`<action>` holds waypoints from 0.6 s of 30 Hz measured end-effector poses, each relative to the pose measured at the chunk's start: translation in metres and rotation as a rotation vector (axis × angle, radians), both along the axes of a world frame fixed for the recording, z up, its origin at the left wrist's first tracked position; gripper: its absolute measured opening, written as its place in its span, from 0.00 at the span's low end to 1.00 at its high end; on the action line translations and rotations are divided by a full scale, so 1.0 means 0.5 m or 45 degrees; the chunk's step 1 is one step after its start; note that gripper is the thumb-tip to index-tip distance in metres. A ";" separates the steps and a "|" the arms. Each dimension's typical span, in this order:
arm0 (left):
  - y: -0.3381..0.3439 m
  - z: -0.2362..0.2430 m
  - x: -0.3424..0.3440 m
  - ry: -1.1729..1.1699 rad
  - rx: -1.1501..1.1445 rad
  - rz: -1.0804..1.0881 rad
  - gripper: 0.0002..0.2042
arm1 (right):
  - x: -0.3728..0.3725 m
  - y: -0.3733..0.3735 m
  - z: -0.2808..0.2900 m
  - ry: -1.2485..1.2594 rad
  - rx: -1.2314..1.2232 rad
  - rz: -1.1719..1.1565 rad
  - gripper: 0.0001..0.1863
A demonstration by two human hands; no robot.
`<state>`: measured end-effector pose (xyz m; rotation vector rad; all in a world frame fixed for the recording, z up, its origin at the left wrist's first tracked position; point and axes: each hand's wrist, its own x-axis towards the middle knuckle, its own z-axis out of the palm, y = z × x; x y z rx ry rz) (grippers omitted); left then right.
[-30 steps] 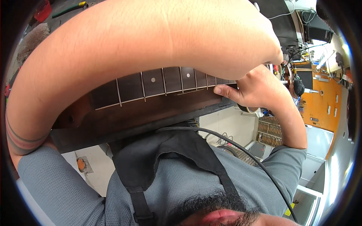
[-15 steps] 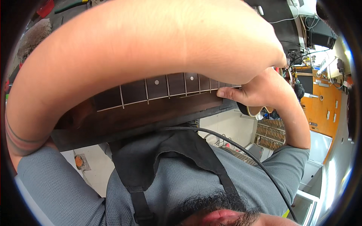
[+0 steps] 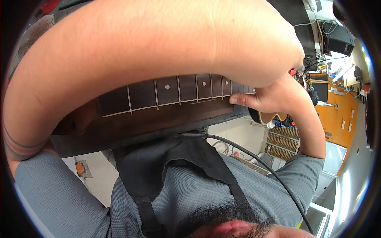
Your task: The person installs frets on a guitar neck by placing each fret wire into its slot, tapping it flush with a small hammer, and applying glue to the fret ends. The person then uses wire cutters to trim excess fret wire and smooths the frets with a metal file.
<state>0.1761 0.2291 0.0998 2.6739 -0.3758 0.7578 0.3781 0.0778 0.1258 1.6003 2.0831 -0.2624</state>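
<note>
A guitar neck with a dark fretboard, metal frets and pale dot inlays lies across in front of me. My left forearm sweeps over it from the left. My left hand is bent down at the wrist on the right, above my right hand, and its fingers are hidden. My right hand grips the neck, its thumb straight along the near edge of the fretboard; its other fingers are hidden beneath my left hand. Part of the guitar body, dark with a pale edge, shows below my right wrist.
A dark ledge runs along the near side of the neck. A black cable hangs over my black apron. Rows of small items fill a rack at the right. A brown brush sits at the far left.
My left forearm and hand have shifted a little to the right. My right thumb stays at the same place on the fretboard edge.
</note>
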 end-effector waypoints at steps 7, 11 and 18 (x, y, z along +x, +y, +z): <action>0.023 -0.009 0.041 0.044 0.039 -0.102 0.23 | 0.019 -0.013 -0.014 0.059 0.017 -0.038 0.47; 0.048 0.008 0.029 0.142 -0.273 -0.049 0.24 | 0.002 -0.009 0.014 0.096 -0.028 -0.234 0.48; 0.093 -0.033 -0.063 0.474 -0.326 0.473 0.15 | 0.014 -0.167 0.001 1.068 -0.019 -0.428 0.16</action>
